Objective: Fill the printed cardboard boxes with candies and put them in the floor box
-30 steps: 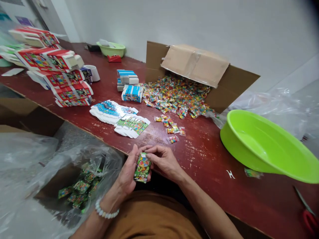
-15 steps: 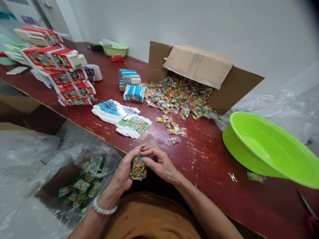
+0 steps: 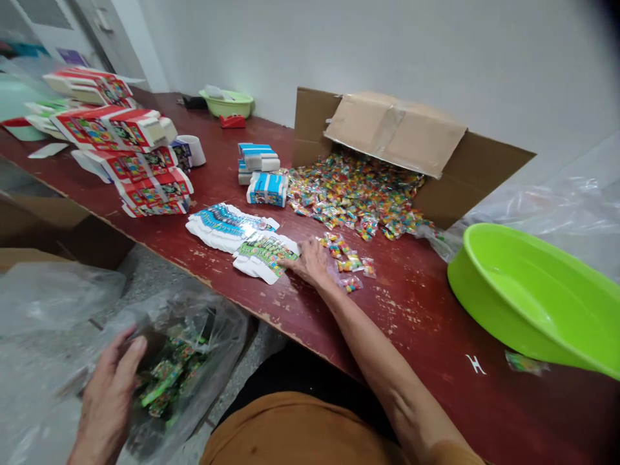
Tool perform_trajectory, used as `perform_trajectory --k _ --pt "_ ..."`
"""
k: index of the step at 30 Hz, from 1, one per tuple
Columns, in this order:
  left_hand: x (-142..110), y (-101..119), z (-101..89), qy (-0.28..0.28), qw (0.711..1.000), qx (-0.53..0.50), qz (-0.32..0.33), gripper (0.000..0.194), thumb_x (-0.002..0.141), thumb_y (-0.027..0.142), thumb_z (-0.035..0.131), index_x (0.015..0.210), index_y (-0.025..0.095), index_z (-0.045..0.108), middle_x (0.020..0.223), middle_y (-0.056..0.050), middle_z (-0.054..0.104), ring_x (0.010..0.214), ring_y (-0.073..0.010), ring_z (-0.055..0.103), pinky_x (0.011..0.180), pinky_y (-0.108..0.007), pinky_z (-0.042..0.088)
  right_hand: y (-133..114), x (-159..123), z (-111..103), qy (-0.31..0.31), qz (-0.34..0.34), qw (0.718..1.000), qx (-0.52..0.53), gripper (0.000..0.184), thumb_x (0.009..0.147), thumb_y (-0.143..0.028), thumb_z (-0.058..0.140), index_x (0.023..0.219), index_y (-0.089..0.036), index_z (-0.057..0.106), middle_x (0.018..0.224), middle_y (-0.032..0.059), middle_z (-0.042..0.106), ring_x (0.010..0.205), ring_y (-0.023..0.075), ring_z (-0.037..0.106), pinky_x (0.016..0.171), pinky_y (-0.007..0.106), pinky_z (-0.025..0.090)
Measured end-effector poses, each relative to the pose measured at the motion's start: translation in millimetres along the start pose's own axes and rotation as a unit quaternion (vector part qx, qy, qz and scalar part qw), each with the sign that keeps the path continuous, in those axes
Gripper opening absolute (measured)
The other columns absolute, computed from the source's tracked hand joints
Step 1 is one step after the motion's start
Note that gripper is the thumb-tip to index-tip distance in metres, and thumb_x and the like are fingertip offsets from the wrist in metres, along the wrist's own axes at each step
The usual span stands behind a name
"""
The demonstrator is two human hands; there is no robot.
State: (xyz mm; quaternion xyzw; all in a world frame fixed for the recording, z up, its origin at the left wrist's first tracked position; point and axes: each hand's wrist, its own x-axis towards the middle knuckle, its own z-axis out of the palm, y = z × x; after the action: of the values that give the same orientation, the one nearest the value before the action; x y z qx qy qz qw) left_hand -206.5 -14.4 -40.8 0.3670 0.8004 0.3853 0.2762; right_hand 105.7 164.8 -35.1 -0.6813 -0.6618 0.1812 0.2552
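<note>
My left hand (image 3: pixel 110 391) is open and empty at the lower left, beside filled green packets (image 3: pixel 167 378) in a plastic-lined carton (image 3: pixel 225 368). The thumb stands apart from the fingers. My right hand (image 3: pixel 312 261) reaches over the table to flat green printed candy boxes (image 3: pixel 264 252). Its thumb touches their right edge while the fingers are spread away from it. Flat blue boxes (image 3: pixel 220 223) lie fanned out beside the green ones. Small clear bags of colourful candy (image 3: pixel 349 258) lie just right of my right hand.
An overturned cardboard box (image 3: pixel 397 139) spills a heap of candy bags (image 3: pixel 358 194) at the back. A green basin (image 3: pixel 527 290) stands at the right. Bundled red boxes (image 3: pixel 116 129) are stacked at the left, with blue bundles (image 3: pixel 266 189) near the middle.
The green candy box has left my hands. My left hand has moved down and left to the lined carton, and my right hand has reached forward to the flat green boxes.
</note>
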Motion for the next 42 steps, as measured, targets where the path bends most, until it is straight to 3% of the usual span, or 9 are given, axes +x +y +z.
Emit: perform_trajectory --k 6,9,11,14,18,26,32,37,42 --pt "-11 39 42.1 -0.022 0.984 -0.077 0.156 0.057 0.081 0.047 0.069 0.131 0.023 0.057 0.139 -0.012 0.062 0.131 -0.0369 0.054 0.117 -0.05 0.035 6 -10 -12 0.028 0.047 0.952 0.303 0.03 0.081 -0.048 0.069 0.087 -0.021 0.058 0.088 0.0021 0.065 0.086 0.0196 0.062 0.081 0.035 0.051" --pt "-28 82 59.8 -0.141 0.962 -0.171 0.158 0.059 0.078 0.049 0.074 0.13 0.023 0.061 0.134 -0.011 0.066 0.127 -0.0338 0.057 0.113 -0.042 0.038 3 -32 -35 -0.035 0.004 0.926 0.375 0.033 0.081 -0.052 0.07 0.085 -0.021 0.06 0.081 0.0001 0.067 0.074 0.0155 0.063 0.072 0.029 0.053" --pt "-42 104 69.3 -0.34 0.9 -0.262 0.077 0.06 0.073 0.054 0.078 0.122 0.02 0.067 0.121 -0.012 0.073 0.116 -0.0345 0.065 0.1 -0.04 0.048 -2 -54 -49 -0.105 -0.038 0.883 0.455 0.036 0.076 -0.052 0.077 0.085 -0.021 0.062 0.082 -0.0003 0.069 0.074 0.0147 0.063 0.071 0.028 0.053" --pt "-61 113 84.2 -0.581 0.742 -0.334 -0.031 0.058 0.069 0.054 0.084 0.11 0.015 0.07 0.103 -0.014 0.077 0.093 -0.0325 0.074 0.083 -0.038 0.055 -12 -84 -60 -0.203 -0.06 0.827 0.521 0.034 0.077 -0.051 0.08 0.088 -0.022 0.064 0.081 -0.0015 0.068 0.07 0.0126 0.06 0.066 0.025 0.051" --pt "-73 98 97.4 -0.647 0.652 -0.392 -0.047 0.053 0.068 0.051 0.087 0.102 0.014 0.07 0.089 -0.01 0.076 0.074 -0.0265 0.076 0.073 -0.036 0.057 -21 -104 -62 -0.227 -0.05 0.808 0.541 0.037 0.077 -0.052 0.08 0.093 -0.022 0.065 0.083 -0.0005 0.067 0.069 0.0118 0.059 0.063 0.024 0.05" --pt "-82 105 89.3 -0.604 0.712 -0.358 -0.007 0.045 0.068 0.047 0.089 0.092 0.013 0.073 0.08 -0.008 0.076 0.071 -0.0238 0.075 0.073 -0.033 0.057 -23 -118 -67 -0.218 -0.088 0.815 0.53 0.035 0.088 -0.049 0.07 0.111 -0.025 0.061 0.096 0.0025 0.066 0.08 0.0153 0.063 0.07 0.028 0.053" --pt "-87 106 92.4 -0.594 0.728 -0.342 -0.017 0.059 0.067 0.06 0.085 0.103 0.015 0.073 0.083 -0.01 0.078 0.076 -0.024 0.073 0.074 -0.033 0.055 -20 -134 -78 0.044 -0.264 0.932 0.244 0.027 0.085 -0.029 0.073 0.11 -0.024 0.063 0.112 0.0069 0.061 0.102 0.0223 0.058 0.089 0.038 0.049" --pt "-88 110 94.6 -0.595 0.744 -0.293 0.076 0.052 0.071 0.066 0.078 0.073 0.014 0.073 0.066 -0.007 0.072 0.069 -0.0204 0.066 0.076 -0.032 0.051 -20 -137 -87 -0.011 -0.344 0.933 0.102 0.016 0.084 -0.022 0.071 0.098 -0.021 0.063 0.102 0.0075 0.066 0.095 0.0228 0.059 0.084 0.037 0.049" --pt "-85 99 98.1 -0.613 0.743 -0.267 0.03 0.056 0.072 0.068 0.076 0.089 0.014 0.074 0.072 -0.01 0.075 0.067 -0.0218 0.067 0.067 -0.032 0.051 -18 -137 -87 -0.088 -0.318 0.937 0.117 0.021 0.08 -0.01 0.068 0.097 -0.02 0.06 0.098 0.0051 0.066 0.088 0.0193 0.061 0.075 0.029 0.048"
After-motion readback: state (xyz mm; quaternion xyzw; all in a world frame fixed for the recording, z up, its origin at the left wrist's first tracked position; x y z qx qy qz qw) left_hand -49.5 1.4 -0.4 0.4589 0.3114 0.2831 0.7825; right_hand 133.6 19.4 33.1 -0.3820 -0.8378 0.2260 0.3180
